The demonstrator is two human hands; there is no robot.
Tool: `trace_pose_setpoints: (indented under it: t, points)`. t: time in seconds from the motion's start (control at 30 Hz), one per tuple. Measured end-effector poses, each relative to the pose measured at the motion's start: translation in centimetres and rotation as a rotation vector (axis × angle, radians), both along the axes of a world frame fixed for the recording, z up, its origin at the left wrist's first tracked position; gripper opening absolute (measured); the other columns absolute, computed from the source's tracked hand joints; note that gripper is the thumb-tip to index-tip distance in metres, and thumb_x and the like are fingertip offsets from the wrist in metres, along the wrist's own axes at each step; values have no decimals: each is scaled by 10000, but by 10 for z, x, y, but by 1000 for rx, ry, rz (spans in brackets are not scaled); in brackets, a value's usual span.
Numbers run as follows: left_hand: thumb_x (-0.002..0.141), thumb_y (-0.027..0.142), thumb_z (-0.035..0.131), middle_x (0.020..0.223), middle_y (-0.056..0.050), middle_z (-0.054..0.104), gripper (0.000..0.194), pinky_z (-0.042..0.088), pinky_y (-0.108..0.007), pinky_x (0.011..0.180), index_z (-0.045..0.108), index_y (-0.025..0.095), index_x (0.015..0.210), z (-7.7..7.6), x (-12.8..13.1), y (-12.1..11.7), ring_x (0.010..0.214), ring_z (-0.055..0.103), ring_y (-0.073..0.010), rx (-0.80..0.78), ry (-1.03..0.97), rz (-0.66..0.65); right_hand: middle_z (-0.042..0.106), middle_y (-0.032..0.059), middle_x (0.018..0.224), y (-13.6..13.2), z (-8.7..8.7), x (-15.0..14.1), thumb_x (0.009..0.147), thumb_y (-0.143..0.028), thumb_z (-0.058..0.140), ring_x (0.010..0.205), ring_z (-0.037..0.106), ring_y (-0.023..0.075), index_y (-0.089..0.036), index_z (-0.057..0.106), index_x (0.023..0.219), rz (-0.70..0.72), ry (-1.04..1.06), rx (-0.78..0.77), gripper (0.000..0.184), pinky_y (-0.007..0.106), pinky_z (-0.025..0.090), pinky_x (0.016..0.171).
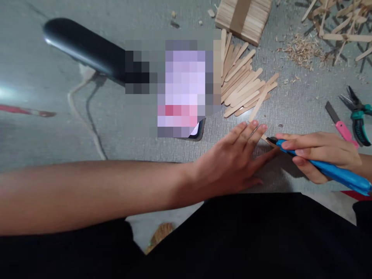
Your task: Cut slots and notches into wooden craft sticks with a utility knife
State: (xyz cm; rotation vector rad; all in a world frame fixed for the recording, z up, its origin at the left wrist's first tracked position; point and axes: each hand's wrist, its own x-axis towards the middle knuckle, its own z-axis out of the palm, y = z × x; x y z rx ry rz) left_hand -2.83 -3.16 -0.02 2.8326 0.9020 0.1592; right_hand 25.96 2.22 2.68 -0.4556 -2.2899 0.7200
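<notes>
My left hand (232, 161) lies across the grey tabletop with its fingers spread, pinning a wooden craft stick (264, 137) against the surface. Most of that stick is hidden beneath the fingers. In my right hand (325, 151) is a blue utility knife (334, 170), its dark blade touching the stick just right of my left fingertips. A loose heap of craft sticks (241, 89) fans out beyond my left hand, and one lighter stick (261, 101) reaches from it down to my fingertips.
A banded bundle of craft sticks (226, 17) lies at the back, near wood shavings (305, 50) and a stick structure (345, 23). Pliers (359, 120) and a pink cutter (343, 130) are at right. A partly blurred phone (199, 131), black cabled device (84, 46) and red-handled brush (20, 110) are left.
</notes>
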Motion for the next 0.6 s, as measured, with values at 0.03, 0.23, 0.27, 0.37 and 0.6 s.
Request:
trace_pose_setpoints:
  t: [0.03, 0.23, 0.27, 0.37, 0.6]
  points:
    - [1018, 733, 702, 1800, -272, 431, 1053, 382, -592, 1366, 288, 193, 1821, 0, 0, 1, 1672, 446, -475, -11, -1, -2, 885, 58, 1201, -1, 2, 1, 907, -39, 811, 1110, 868, 281, -267, 755, 1156, -5, -17, -10, 343, 306, 780, 805]
    - [1008, 751, 715, 1820, -274, 394, 1075, 350, -618, 1390, 296, 188, 1822, -1, 2, 3, 1699, 401, -469, -40, 1, -10, 879, 62, 1228, -2, 4, 3, 889, -10, 817, 1108, 864, 298, -263, 773, 1156, -15, -33, 8, 371, 325, 792, 799]
    - [1006, 752, 718, 1821, -275, 392, 1077, 350, -620, 1392, 300, 186, 1821, -1, 2, 3, 1700, 398, -469, -43, 2, -12, 879, 65, 1231, -1, 3, 3, 889, -20, 830, 1110, 863, 301, -255, 775, 1141, -11, -37, 14, 349, 326, 791, 802]
    - [1010, 756, 715, 1815, -279, 399, 1066, 357, -614, 1391, 319, 181, 1815, -1, 4, 4, 1692, 413, -468, -35, 9, -14, 878, 72, 1236, -1, 0, 5, 902, -22, 822, 1120, 861, 293, -243, 773, 1137, -10, -8, 27, 326, 320, 784, 825]
    - [1020, 766, 700, 1790, -275, 447, 1030, 393, -595, 1373, 363, 180, 1797, 2, 5, 6, 1665, 465, -456, -10, 28, -12, 887, 34, 1190, 0, 9, 11, 870, -32, 864, 1091, 869, 303, -279, 758, 1056, 1, -83, 33, 326, 320, 792, 745]
